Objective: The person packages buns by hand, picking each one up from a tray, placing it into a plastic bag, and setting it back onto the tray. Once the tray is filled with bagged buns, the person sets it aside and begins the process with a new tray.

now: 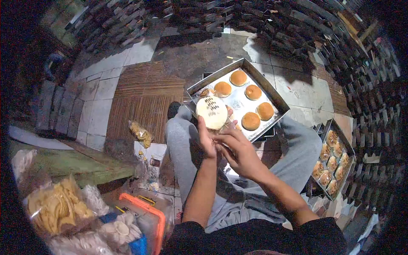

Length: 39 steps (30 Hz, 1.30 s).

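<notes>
A round, pale bun [211,112] with dark printed lettering over it, seemingly inside a clear plastic bag, is held up above the near left corner of a metal tray [278,121]. My left hand [207,139] is closed around the bun, thumb on its left side and fingertips showing on its right. Just below the bun, my right hand [239,152] has its fingers drawn together against my left palm; what they pinch is hidden. Several golden-topped buns [253,92] sit on the tray in front of me.
Right of my knee stands another tray [350,159] of browned, topped buns [332,163]. At the left are a green bench [85,163], a bag of yellowish pieces [57,204] and an orange-rimmed container [148,208]. A small plastic bag [140,134] lies on the floor.
</notes>
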Tool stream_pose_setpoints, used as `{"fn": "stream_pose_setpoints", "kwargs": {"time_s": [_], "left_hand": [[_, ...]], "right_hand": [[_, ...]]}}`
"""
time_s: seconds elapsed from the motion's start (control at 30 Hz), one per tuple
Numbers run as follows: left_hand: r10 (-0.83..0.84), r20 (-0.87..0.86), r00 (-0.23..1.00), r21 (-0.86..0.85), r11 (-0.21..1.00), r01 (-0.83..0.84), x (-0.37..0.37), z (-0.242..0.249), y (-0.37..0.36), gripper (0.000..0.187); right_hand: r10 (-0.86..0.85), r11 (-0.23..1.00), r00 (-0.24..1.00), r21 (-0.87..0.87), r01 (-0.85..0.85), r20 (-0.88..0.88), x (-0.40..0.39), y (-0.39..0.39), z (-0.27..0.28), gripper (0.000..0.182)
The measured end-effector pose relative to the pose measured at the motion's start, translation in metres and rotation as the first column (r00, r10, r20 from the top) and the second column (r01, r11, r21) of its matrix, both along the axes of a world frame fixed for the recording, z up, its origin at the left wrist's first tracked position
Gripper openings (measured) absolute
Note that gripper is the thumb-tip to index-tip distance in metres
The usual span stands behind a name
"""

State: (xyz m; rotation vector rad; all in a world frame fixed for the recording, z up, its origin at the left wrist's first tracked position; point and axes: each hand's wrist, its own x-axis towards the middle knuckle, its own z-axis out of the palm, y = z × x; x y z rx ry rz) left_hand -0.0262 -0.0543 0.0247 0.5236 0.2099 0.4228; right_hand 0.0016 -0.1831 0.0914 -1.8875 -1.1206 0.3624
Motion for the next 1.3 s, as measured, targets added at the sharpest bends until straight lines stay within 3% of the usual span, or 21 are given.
{"fn": "stream_pose_setpoints", "kwargs": {"time_s": [0.13, 0.17, 0.2, 0.23, 0.27, 0.33, 0.37, 0.4, 0.43, 0.57, 0.63, 0.67, 0.73, 0.77, 0.87, 0.93, 1.0, 1.1, 1.13, 1.2, 1.3], "left_hand": [[-0.027, 0.054, 0.998, -0.103, 0.994, 0.032, 0.002, 0.0, -0.004, 0.073], [-0.025, 0.058, 0.998, -0.105, 0.994, 0.031, 0.003, 0.0, 0.0, 0.073], [0.018, 0.074, 0.997, -0.14, 0.99, -0.008, 0.002, 0.003, 0.004, 0.071], [0.059, 0.084, 0.995, -0.175, 0.984, -0.044, -0.001, 0.007, 0.008, 0.069], [0.101, 0.091, 0.991, -0.208, 0.975, -0.08, -0.005, 0.009, 0.012, 0.067], [0.086, 0.137, 0.987, -0.189, 0.98, -0.059, -0.014, 0.013, 0.023, 0.061], [0.088, 0.127, 0.988, -0.222, 0.973, -0.059, -0.02, 0.017, 0.024, 0.062], [0.089, 0.116, 0.989, -0.252, 0.966, -0.058, -0.025, 0.023, 0.023, 0.062], [0.1, 0.034, 0.994, -0.251, 0.964, -0.088, -0.035, 0.031, 0.017, 0.063], [0.099, -0.162, 0.982, -0.013, 0.995, -0.103, -0.112, 0.054, -0.014, 0.06], [0.054, -0.728, 0.684, 0.424, 0.819, 0.387, -0.155, 0.045, 0.01, 0.055], [0.069, -0.727, 0.683, 0.434, 0.816, 0.381, -0.158, 0.048, 0.014, 0.055], [0.722, -0.366, 0.587, 0.896, 0.103, 0.432, -0.158, 0.056, 0.022, 0.038], [0.746, -0.149, 0.65, 0.982, 0.032, 0.188, -0.138, 0.085, 0.015, 0.024], [0.586, 0.034, 0.809, 0.993, -0.112, 0.04, -0.132, 0.084, 0.033, 0.017], [0.595, 0.085, 0.799, 0.989, -0.145, 0.004, -0.133, 0.074, 0.04, 0.013], [0.566, -0.318, 0.76, 0.8, 0.591, -0.105, -0.136, 0.069, 0.034, 0.013], [0.598, -0.158, 0.785, 0.821, 0.521, -0.232, -0.136, 0.061, 0.034, 0.008], [0.583, -0.127, 0.802, 0.85, 0.481, -0.215, -0.135, 0.066, 0.035, 0.009], [0.599, -0.03, 0.8, 0.917, 0.335, -0.216, -0.113, 0.074, 0.042, 0.017], [0.698, 0.001, 0.716, 0.999, -0.031, 0.029, -0.093, 0.087, 0.052, 0.023]], "right_hand": [[-0.014, 0.998, 0.949, -0.061, -0.006, -0.315, -0.003, 0.002, -0.001, 0.018], [0.249, 0.962, 0.878, 0.0, -0.273, -0.408, 0.003, -0.007, 0.008, 0.017], [0.486, 0.855, 0.73, 0.086, -0.512, -0.481, 0.01, -0.02, 0.015, 0.018], [0.658, 0.5, 0.121, 0.311, -0.808, -0.743, 0.02, -0.023, 0.015, 0.017], [0.812, 0.232, -0.138, 0.532, -0.815, -0.567, 0.022, -0.02, 0.014, 0.014], [0.677, 0.713, 0.344, 0.461, -0.529, -0.651, 0.024, -0.037, 0.009, 0.014], [0.31, 0.951, 0.762, 0.19, -0.245, -0.569, 0.02, -0.034, 0.002, 0.014], [-0.164, 0.984, 0.933, 0.009, 0.176, -0.321, 0.013, -0.019, 0.006, 0.015], [-0.228, 0.954, 0.962, 0.165, 0.251, -0.148, 0.011, -0.006, 0.022, 0.016], [0.107, 0.963, 0.99, 0.256, -0.082, -0.087, -0.007, -0.011, 0.005, 0.014], [0.048, 0.948, 0.977, 0.318, 0.021, -0.206, -0.01, -0.005, -0.015, 0.013], [-0.018, 0.926, 0.946, 0.353, 0.138, -0.324, -0.01, -0.002, -0.019, 0.013], [-0.028, 0.914, 0.973, 0.389, 0.118, -0.228, -0.007, 0.005, -0.015, 0.01], [-0.005, 0.912, 0.979, 0.402, 0.088, -0.204, -0.009, 0.01, -0.008, 0.01], [0.024, 0.907, 0.992, 0.42, 0.03, -0.124, -0.006, 0.017, -0.006, 0.009], [-0.08, 0.894, 0.832, 0.331, 0.304, -0.548, 0.001, 0.017, -0.018, 0.007], [-0.075, 0.874, 0.883, 0.396, 0.282, -0.464, 0.005, 0.007, -0.021, 0.008], [-0.102, 0.945, 0.711, 0.156, 0.288, -0.696, 0.001, -0.007, 0.011, 0.016], [-0.049, 0.926, 0.739, 0.247, 0.286, -0.672, 0.009, -0.005, 0.011, 0.016], [-0.101, 0.911, 0.916, 0.334, 0.243, -0.389, 0.021, 0.015, 0.015, 0.017], [-0.099, 0.946, 0.783, 0.187, 0.266, -0.614, 0.042, 0.035, -0.009, 0.021]]}}
